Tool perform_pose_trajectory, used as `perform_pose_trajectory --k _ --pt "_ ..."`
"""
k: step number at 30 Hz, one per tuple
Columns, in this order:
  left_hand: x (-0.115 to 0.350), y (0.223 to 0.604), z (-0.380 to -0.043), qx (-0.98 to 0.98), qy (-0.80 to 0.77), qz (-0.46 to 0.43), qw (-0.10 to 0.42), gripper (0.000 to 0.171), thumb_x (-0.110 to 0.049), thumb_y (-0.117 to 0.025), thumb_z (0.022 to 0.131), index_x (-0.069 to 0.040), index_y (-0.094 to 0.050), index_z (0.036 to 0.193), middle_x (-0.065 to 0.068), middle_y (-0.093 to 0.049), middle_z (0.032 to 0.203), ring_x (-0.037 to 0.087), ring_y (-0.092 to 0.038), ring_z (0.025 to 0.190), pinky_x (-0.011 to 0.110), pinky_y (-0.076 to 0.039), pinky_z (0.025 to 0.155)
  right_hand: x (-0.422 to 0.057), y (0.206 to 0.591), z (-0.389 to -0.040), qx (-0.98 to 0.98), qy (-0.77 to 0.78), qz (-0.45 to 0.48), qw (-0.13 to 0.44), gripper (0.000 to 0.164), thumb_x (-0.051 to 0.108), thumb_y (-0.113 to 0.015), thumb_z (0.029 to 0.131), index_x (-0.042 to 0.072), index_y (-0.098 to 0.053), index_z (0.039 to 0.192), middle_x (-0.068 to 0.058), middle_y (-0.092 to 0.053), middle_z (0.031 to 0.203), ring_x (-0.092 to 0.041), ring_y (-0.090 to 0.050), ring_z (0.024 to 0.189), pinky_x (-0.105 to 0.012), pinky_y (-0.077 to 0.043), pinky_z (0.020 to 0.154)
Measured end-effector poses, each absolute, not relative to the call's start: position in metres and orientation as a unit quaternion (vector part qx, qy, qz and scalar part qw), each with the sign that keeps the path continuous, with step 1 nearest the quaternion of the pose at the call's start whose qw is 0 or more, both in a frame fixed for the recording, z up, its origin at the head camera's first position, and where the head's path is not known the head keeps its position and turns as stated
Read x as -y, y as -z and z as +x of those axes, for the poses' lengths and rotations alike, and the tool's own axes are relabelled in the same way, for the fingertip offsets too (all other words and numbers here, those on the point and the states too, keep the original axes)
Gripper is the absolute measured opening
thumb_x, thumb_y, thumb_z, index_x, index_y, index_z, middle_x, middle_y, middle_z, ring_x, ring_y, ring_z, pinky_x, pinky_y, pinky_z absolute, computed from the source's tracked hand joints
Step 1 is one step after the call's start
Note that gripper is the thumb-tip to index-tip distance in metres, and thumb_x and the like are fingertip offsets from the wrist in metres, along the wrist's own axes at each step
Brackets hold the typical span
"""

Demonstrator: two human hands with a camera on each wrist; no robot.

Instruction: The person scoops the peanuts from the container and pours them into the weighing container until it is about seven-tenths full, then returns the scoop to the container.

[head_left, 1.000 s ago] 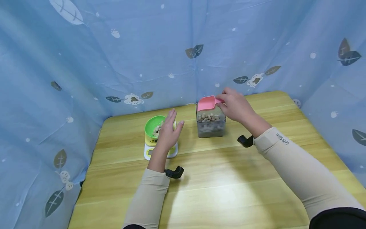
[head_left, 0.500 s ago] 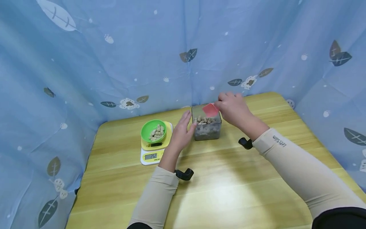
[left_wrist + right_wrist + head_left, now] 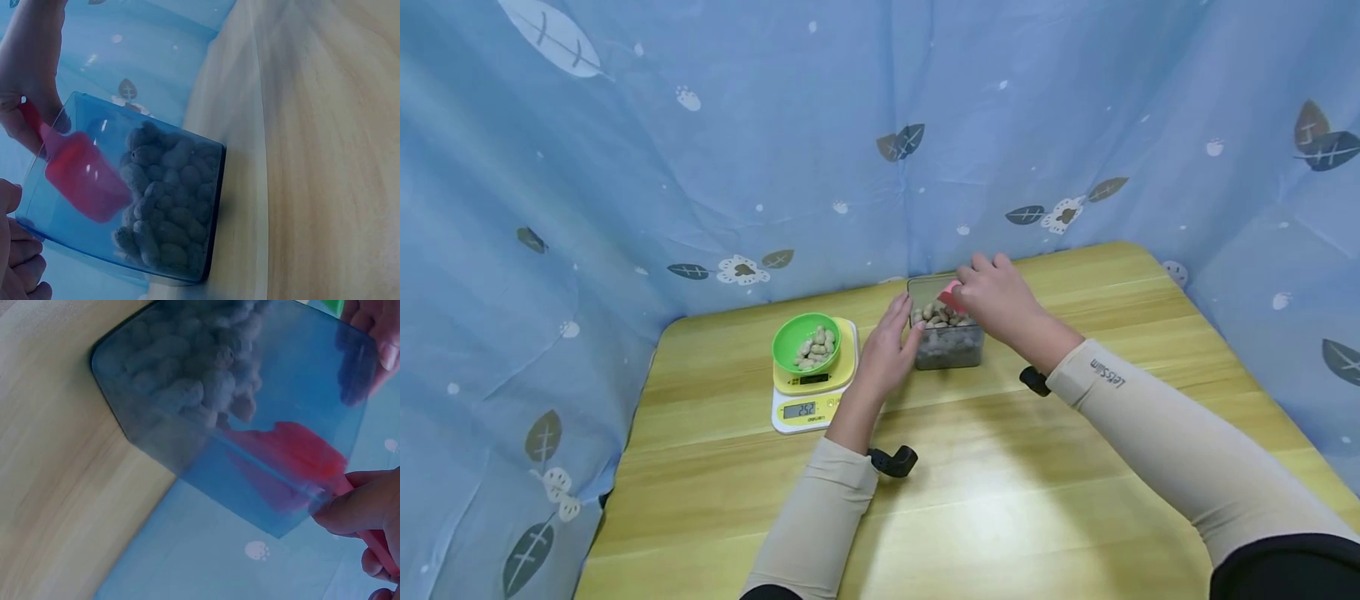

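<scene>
A clear box (image 3: 945, 350) half full of peanuts (image 3: 937, 315) stands at the back middle of the wooden table (image 3: 1000, 483). My right hand (image 3: 992, 296) pinches the handle of a pink scoop (image 3: 951, 293) and holds its bowl down inside the box, just above the peanuts. The left wrist view shows the scoop (image 3: 81, 178) through the box wall beside the peanuts (image 3: 165, 200); in the right wrist view the scoop (image 3: 294, 456) is tilted into the box. My left hand (image 3: 893, 340) rests with straight fingers against the box's left wall.
A green bowl (image 3: 807, 337) with some peanuts sits on a yellow and white kitchen scale (image 3: 811, 404), left of the box; its display reads 252. Blue leaf-print curtains (image 3: 700, 150) close in the table at the back and on both sides.
My left hand left the green bowl and moved right to the box's side. My right hand lowered the scoop from above the box rim into the box.
</scene>
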State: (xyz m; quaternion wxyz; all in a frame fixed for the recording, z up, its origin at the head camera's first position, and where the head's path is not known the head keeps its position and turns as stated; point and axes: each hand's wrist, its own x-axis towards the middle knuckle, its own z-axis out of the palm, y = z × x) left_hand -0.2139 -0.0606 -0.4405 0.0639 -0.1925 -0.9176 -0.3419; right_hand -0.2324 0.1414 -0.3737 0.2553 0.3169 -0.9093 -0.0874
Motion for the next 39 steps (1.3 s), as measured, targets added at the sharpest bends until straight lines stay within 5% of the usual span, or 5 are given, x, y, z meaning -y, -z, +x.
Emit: perform_pose_trajectory --k 8,14,24,31,39 --pt "0.056 0.437 -0.216 0.916 0.344 -0.196 0.068 0.052 -0.038 -0.037 0.096 -0.021 -0.024 0.144 -0.013 -0.013 0.148 0.012 -0.017 0.135 0.03 -0.019 0.109 -0.143 0.372 -0.237 0.905 0.057 0.343 0.245 0.015 -0.002 -0.071 0.071 0.006 -0.072 0.084 -0.006 -0.057 0.075 -0.023 -0.038 0.066 -0.031 -0.03 0.051" --pt "0.056 0.436 -0.216 0.916 0.345 -0.192 0.066 0.058 -0.051 -0.028 0.094 -0.021 -0.023 0.144 -0.014 -0.012 0.148 0.01 -0.016 0.135 0.029 -0.018 0.109 -0.151 0.364 -0.24 0.914 0.024 0.34 0.22 0.028 -0.009 -0.067 0.07 0.011 -0.074 0.089 -0.005 -0.058 0.077 -0.023 -0.037 0.065 -0.031 -0.028 0.051" --pt "0.057 0.437 -0.215 0.915 0.35 -0.192 0.061 0.053 -0.039 -0.036 0.096 -0.02 -0.022 0.144 -0.013 -0.012 0.148 0.014 -0.017 0.136 0.03 -0.018 0.109 -0.144 0.375 -0.239 0.899 0.033 0.368 0.236 0.015 0.008 -0.079 0.067 0.006 -0.07 0.079 -0.006 -0.059 0.08 -0.025 -0.041 0.07 -0.032 -0.033 0.054" --pt "0.059 0.439 -0.214 0.917 0.353 -0.18 0.056 0.053 -0.039 -0.037 0.096 -0.023 -0.021 0.144 -0.016 -0.011 0.148 0.007 -0.013 0.135 0.029 -0.017 0.109 -0.148 0.369 -0.241 0.905 -0.018 0.369 0.21 0.027 -0.01 -0.068 0.068 0.009 -0.073 0.085 -0.002 -0.058 0.076 -0.021 -0.035 0.066 -0.029 -0.025 0.053" --pt "0.058 0.442 -0.214 0.916 0.354 -0.183 0.052 0.053 -0.038 -0.039 0.096 -0.023 -0.021 0.144 -0.016 -0.011 0.148 0.007 -0.012 0.135 0.029 -0.017 0.109 -0.146 0.384 -0.244 0.896 0.038 0.379 0.227 0.012 0.002 -0.076 0.068 0.008 -0.072 0.077 -0.005 -0.059 0.08 -0.024 -0.039 0.069 -0.031 -0.031 0.052"
